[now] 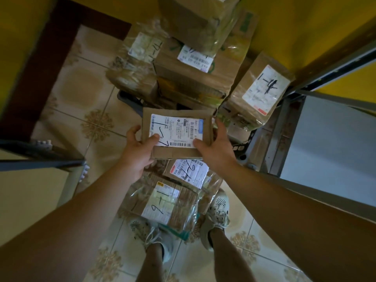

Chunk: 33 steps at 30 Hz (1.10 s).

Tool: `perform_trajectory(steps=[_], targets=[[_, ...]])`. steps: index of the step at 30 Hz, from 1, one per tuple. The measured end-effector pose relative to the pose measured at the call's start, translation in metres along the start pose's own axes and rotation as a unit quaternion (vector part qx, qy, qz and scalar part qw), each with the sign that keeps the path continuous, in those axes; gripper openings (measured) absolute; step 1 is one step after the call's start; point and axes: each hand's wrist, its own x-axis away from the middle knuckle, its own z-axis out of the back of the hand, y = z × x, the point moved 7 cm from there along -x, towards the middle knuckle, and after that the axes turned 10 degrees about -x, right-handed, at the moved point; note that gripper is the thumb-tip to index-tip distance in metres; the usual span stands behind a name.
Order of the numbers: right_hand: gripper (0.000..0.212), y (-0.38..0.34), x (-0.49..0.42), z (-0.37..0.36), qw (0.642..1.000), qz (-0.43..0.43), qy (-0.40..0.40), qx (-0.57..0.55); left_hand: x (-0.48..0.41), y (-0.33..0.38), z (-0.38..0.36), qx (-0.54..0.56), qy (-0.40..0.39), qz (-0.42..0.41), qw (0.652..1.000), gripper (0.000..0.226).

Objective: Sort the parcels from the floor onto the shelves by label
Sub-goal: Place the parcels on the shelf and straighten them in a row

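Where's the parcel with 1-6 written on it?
Head view, lower centre: the 1-6 parcel lies just left of the right shoe, below the held parcel.

You hold a flat cardboard parcel (177, 132) label-up between your left hand (140, 148) and right hand (214, 146), thumbs pressing its white label (176, 131) marked 1-7. Below it, taped parcels (169, 204) lie on the tiled floor (85, 110) by your shoes (216, 216), 1 marked 1-6.
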Motion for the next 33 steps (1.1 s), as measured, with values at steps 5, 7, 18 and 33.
perform_trajectory(steps=[5,7,18,33], targets=[[0.066,-0.003,-0.006,-0.013,0.983,-0.061,0.011,-0.173,0.008,-0.011,0.017,0.038,-0.020,-0.007,0.999,0.068],[0.056,-0.007,-0.007,-0.015,0.977,-0.071,-0.005,-0.203,0.008,-0.016,0.023,-0.001,-0.040,-0.010,0.999,0.072],[0.046,-0.048,-0.014,-0.031,0.984,-0.023,-0.168,-0.061,0.011,0.015,0.055,-0.233,-0.169,-0.035,0.957,0.033],[0.070,0.035,-0.012,-0.065,0.955,-0.024,-0.160,0.248,0.004,-0.025,0.086,-0.094,0.049,-0.044,0.993,0.049]])
